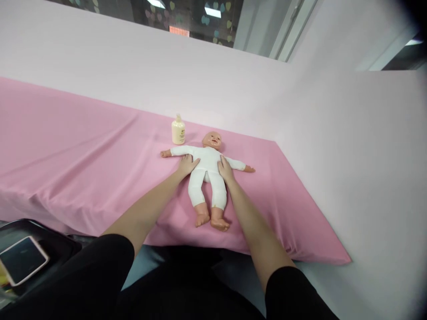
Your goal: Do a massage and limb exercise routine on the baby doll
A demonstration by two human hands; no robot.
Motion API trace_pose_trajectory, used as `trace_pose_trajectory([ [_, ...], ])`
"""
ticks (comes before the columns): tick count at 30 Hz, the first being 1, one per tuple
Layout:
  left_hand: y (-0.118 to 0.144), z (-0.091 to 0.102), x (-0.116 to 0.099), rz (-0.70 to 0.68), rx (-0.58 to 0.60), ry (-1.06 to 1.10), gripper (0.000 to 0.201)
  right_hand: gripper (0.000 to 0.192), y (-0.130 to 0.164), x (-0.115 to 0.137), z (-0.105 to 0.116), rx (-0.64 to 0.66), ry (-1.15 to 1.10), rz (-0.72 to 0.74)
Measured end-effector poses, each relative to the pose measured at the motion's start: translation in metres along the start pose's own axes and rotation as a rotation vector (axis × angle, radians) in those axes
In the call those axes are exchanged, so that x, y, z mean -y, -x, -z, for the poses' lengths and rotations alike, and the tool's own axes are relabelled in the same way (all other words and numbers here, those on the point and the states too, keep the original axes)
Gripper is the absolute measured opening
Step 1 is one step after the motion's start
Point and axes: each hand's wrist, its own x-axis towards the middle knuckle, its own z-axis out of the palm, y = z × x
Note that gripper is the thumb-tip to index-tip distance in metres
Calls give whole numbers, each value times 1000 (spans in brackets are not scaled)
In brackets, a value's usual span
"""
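Observation:
A baby doll point(208, 160) in a white body lies on its back on the pink-covered table, its arms spread and bare feet towards me. My left hand point(187, 166) rests against one side of its torso, with the thumb apart from the fingers and pointing in over the belly. On the opposite side, my right hand point(226, 170) lies along the waist, fingers stretched towards the chest. Both hands touch the doll, and neither closes round it. A cream pump bottle point(178, 132) stands upright beyond the doll's outstretched arm, near its head.
The pink sheet point(83, 146) covers the table up to the white wall point(133, 66). At lower left, a phone or tablet with a pale frame point(25, 260) sits on a black tray point(50, 231). A window point(187, 20) is above.

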Motion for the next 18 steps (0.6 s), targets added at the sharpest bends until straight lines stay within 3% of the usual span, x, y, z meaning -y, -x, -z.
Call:
trace_pose_trajectory([
  [4,1,-1,-2,33,-7,10,50,46,21,12,11,1,166,-13],
  [9,3,2,-6,62,-21,24,57,41,40,28,25,-60,330,-185],
  [13,0,7,-2,51,-16,51,76,47,37,30,29,-46,355,-288],
  [18,-21,13,11,61,56,161,107,55,17,11,35,-13,312,-368],
])
